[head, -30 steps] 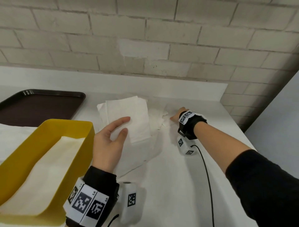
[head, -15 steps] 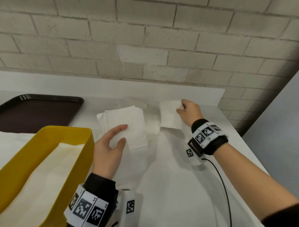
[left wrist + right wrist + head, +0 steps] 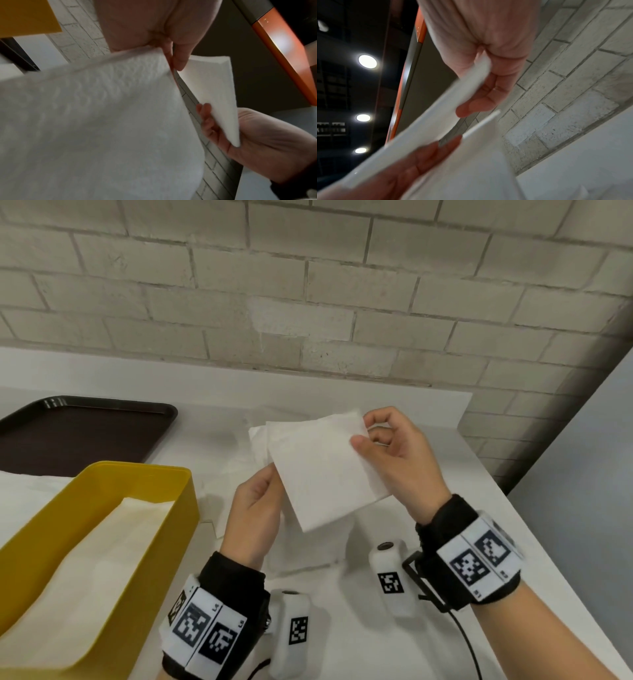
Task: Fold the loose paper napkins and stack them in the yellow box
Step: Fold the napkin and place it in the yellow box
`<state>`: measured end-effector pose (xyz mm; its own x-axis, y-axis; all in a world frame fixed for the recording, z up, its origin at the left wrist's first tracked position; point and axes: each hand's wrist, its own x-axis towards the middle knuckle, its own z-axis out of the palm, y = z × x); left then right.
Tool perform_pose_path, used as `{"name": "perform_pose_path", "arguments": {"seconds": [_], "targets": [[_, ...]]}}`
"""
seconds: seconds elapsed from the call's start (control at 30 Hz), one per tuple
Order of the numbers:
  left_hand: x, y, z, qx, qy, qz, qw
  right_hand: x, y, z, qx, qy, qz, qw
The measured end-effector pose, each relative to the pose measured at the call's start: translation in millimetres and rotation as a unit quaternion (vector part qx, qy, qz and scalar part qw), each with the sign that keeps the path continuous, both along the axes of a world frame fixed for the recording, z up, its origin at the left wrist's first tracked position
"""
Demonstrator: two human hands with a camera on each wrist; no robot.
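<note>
Above the white table (image 3: 394,645) I hold white paper napkins in both hands. My left hand (image 3: 270,477) grips the left edge of a folded napkin stack (image 3: 258,436); the left wrist view shows this stack (image 3: 94,121) large and blurred under my thumb. My right hand (image 3: 363,433) pinches the upper right corner of a single folded napkin (image 3: 322,474), which lies against the front of the stack. The right wrist view shows that napkin (image 3: 471,81) between thumb and fingers. The yellow box (image 3: 178,508) stands at the left with flat napkins (image 3: 85,577) inside.
A dark brown tray (image 3: 85,433) lies at the back left, behind the box. Thin white sheets (image 3: 226,474) lie on the table under my hands. A brick wall runs along the back. The table's right edge drops off past my right forearm.
My right hand carried its napkin from the table's back right toward the left. My left hand lifted its stack off the table. The two now meet in the air.
</note>
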<state>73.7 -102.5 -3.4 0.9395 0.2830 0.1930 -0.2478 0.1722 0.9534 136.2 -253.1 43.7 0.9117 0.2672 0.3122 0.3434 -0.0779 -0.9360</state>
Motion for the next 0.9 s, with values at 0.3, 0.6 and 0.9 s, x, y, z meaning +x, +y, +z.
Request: {"name": "perform_pose_path", "arguments": {"seconds": [0.3,0.6,0.9], "targets": [[-10.2,1.0,5.1,-0.022,0.024,0.016,0.999,6.5,10.8,-23.9,-0.049,-0.035,-0.057,0.997],[-7.0,1.3,-1.4,-0.004,0.027,0.06,0.998,0.3,13.5,-30.3,-0.107,-0.17,-0.072,0.977],[-6.6,3.9,2.5,-0.039,0.04,0.056,0.997,-0.6,15.2,-31.1,-0.086,-0.155,-0.083,0.981]]}}
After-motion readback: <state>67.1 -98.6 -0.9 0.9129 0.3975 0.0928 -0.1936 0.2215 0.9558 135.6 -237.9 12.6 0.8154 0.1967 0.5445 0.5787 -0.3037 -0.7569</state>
